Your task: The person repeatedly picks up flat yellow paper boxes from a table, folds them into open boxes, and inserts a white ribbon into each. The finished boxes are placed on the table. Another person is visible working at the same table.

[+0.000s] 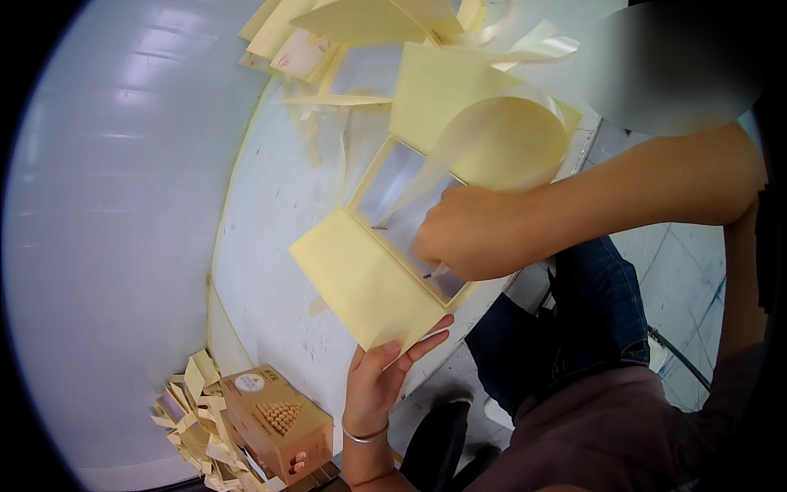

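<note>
White tabletop point(270, 246) is curving away from the person, with pale yellow card sheets point(361, 33) heaped at its far edge and a brown printed carton point(275, 418) sitting among yellow offcuts at the near left. The left hand point(379, 381) is pinching the near corner of a flat yellow window box blank point(369, 283), while the right hand point(471, 234) is closed around a thin tool and pressing on the clear window film. The window fitting seems to be under way; next, the blank needs steadying while the film is pressed flat.
</note>
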`<state>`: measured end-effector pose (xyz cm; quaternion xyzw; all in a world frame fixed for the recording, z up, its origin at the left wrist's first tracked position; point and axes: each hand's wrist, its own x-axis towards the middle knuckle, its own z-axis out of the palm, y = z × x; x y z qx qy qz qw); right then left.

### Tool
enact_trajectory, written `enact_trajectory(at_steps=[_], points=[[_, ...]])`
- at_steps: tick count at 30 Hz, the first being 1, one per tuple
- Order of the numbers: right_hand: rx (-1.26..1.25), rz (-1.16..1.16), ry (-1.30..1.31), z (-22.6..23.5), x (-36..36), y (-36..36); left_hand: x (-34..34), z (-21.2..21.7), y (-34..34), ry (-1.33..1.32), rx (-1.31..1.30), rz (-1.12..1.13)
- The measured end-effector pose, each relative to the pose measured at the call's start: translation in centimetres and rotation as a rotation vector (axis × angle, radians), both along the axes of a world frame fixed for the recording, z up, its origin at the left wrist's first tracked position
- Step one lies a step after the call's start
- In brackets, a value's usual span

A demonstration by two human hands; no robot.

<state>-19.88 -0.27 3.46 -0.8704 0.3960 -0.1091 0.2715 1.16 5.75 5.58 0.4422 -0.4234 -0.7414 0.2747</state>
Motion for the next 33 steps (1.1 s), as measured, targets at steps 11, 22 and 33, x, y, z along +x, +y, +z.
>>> enact_trajectory(at_steps=[11, 22, 33], points=[[0.006, 0.013, 0.040, -1.0, 0.8, -0.7, 0.1, -1.3, -0.3, 0.223, 0.016, 0.013], [-0.084, 0.036, -0.052, -0.1, 0.3, -0.1, 0.6, -4.0, -0.8, -0.803, -0.683, -0.157], [-0.132, 0.032, -0.046, -0.4, 0.8, 0.0, 0.6, -5.2, -1.0, -1.028, -1.110, -0.218]])
